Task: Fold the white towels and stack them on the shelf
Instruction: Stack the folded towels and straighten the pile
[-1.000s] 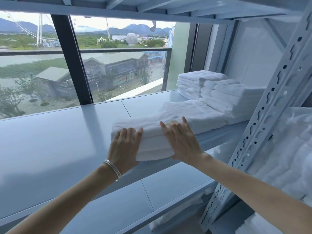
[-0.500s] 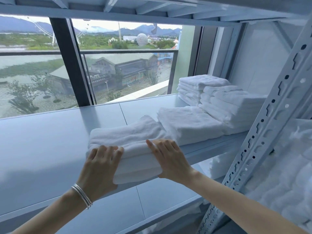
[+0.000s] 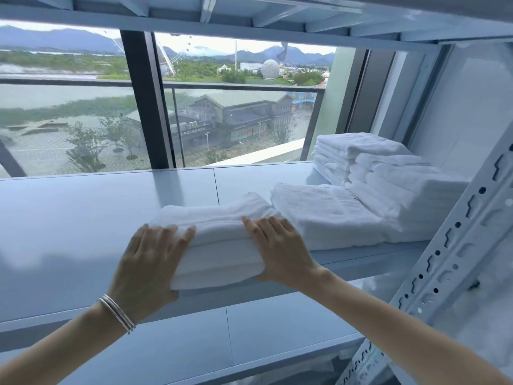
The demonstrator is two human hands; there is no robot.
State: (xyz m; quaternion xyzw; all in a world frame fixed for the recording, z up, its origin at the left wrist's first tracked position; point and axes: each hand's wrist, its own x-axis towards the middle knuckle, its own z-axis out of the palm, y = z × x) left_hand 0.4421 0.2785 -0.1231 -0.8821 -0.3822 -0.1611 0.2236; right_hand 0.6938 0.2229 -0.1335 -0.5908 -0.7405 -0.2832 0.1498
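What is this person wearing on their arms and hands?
Both forearms are bare, with no sleeves in view and no gloves. The left hand has thin silver bangles at its wrist. The right hand shows no jewellery.

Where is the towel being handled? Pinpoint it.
In the head view, the folded towel sits at the shelf's front edge, between both hands, left of a flat towel.
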